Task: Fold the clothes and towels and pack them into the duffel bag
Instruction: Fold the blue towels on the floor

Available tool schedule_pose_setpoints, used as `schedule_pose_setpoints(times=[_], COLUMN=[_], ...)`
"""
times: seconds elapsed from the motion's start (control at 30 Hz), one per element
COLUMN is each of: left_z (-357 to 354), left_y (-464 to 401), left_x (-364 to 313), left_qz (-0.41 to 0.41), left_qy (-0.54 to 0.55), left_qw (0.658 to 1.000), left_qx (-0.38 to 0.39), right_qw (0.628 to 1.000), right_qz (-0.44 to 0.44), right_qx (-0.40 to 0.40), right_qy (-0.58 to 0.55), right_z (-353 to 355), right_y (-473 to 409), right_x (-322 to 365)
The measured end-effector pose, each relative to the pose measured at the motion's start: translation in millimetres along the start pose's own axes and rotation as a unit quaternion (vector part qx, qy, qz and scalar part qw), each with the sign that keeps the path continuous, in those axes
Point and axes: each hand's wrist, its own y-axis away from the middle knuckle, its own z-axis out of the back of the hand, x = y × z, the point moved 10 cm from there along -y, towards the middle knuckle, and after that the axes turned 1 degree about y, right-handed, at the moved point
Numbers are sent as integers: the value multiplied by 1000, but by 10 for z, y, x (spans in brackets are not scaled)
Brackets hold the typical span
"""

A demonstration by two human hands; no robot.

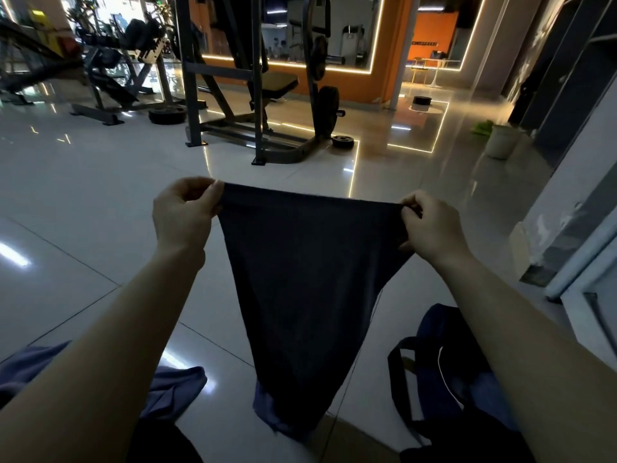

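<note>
A dark navy cloth [300, 289] hangs in the air in front of me, stretched flat along its top edge and narrowing toward the floor. My left hand [182, 215] pinches its top left corner. My right hand [430, 225] pinches the top right corner. A dark blue duffel bag [444, 372] with black straps lies open on the floor at the lower right, partly hidden by my right forearm. A lighter blue garment [173, 392] lies crumpled on the floor at the lower left, under my left forearm.
Glossy white floor tiles [100, 202] spread ahead. A weight rack with a bench [253, 95] stands in the middle distance, with weight plates [167, 114] on the floor near it. A white bucket [500, 142] sits at the right by a wall.
</note>
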Motion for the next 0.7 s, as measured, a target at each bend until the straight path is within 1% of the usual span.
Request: schedule_pose_setpoints(times=[0.07, 0.13, 0.23, 0.27, 0.33, 0.43, 0.5, 0.53, 0.57, 0.6, 0.63, 0.67, 0.7], left_z=[-55, -157, -217, -184, -77, 44, 130, 156, 157, 150, 129, 114, 97], left_y=[35, 104, 149, 129, 60, -13, -32, -35, -32, -28, -25, -19, -15], left_x=[-49, -136, -189, -162, -83, -1, 45, 65, 62, 49, 25, 15, 19], left_qz=[-44, -99, -142, -138, -106, -60, -30, -20, -25, -41, -56, -64, -64], left_qy=[-113, -229, -296, -298, -267, -250, -221, -205, -213, -242, -273, -289, -291], left_qw=[993, 968, 943, 943, 957, 966, 975, 978, 977, 969, 960, 955, 954], left_qx=[8, 29, 48, 41, 25, 7, -10, -15, -16, -18, -17, -19, -16], right_qw=[999, 999, 995, 993, 987, 978, 976, 977, 979, 984, 992, 998, 991], right_qz=[-26, -18, 16, 30, 65, 126, 137, 133, 126, 110, 77, 24, -43], right_qx=[-28, -50, -75, -87, -92, -66, -58, -57, -58, -62, -66, -65, -58], right_qy=[-19, 1, 56, 81, 116, 156, 160, 154, 147, 127, 80, 0, -113], right_z=[79, 158, 278, 320, 345, 288, 286, 289, 292, 299, 314, 324, 309], right_y=[-7, -22, -20, -15, -3, 3, -4, -2, 3, 9, -1, -14, -9], right_x=[-59, -54, 5, 19, 60, 163, 191, 192, 191, 176, 128, 39, -62])
